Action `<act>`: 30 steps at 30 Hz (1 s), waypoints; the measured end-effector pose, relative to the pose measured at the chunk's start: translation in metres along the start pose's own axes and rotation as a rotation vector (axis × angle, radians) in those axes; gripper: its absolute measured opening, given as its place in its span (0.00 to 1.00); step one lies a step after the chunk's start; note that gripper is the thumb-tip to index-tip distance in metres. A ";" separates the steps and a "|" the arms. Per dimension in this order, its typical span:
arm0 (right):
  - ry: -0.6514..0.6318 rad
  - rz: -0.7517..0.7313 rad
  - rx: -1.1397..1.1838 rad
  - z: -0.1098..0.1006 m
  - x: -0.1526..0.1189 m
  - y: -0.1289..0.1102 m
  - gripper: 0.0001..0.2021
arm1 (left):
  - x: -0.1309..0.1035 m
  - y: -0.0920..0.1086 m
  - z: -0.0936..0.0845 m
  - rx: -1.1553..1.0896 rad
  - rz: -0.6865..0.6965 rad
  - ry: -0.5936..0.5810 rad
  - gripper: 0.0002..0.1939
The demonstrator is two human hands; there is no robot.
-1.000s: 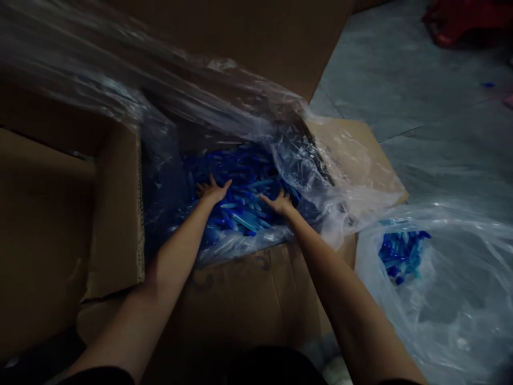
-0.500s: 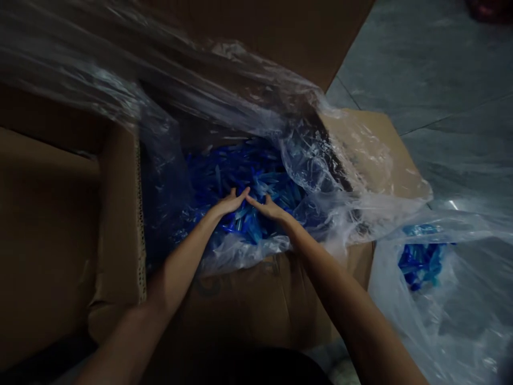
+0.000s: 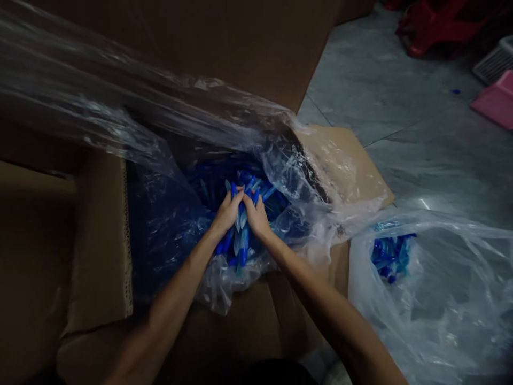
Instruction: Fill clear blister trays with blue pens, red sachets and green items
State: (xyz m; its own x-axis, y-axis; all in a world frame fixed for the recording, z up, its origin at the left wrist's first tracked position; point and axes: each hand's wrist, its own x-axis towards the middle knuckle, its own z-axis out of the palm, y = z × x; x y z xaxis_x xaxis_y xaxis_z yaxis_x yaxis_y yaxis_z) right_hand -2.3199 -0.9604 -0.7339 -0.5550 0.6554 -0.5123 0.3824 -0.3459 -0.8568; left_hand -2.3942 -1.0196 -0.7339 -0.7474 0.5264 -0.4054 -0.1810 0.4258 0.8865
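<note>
Many slim blue and light-blue plastic pieces (image 3: 210,179) lie in a cardboard box (image 3: 252,315) lined with clear plastic film (image 3: 168,214). My left hand (image 3: 229,209) and my right hand (image 3: 255,213) are cupped together over the pile, fingers curled round a bunch of these pieces. Several pieces stick up above the fingers, and others show between and below the palms. The thumbs nearly meet in the middle.
A clear plastic bag (image 3: 452,299) on the right holds more blue pieces (image 3: 390,256). On the left stands another cardboard box (image 3: 102,240). A red stool (image 3: 436,27) and a pink container (image 3: 497,99) are on the floor, top right.
My hands have closed round a bunch of blue pieces and lifted it a little; before, they reached spread into the pile. The view has shifted, showing more floor at right.
</note>
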 end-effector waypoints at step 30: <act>0.902 -0.201 0.404 -0.291 -0.193 0.017 0.25 | -0.223 0.093 0.280 0.253 0.499 -0.645 0.18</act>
State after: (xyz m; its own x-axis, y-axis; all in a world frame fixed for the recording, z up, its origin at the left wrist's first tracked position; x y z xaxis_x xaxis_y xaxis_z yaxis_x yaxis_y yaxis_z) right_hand -1.9915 -0.8972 -0.6326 0.2487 0.9319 -0.2641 -0.0290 -0.2654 -0.9637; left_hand -2.0653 -0.8912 -0.6236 -0.1776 0.9794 -0.0957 0.2782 0.1433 0.9498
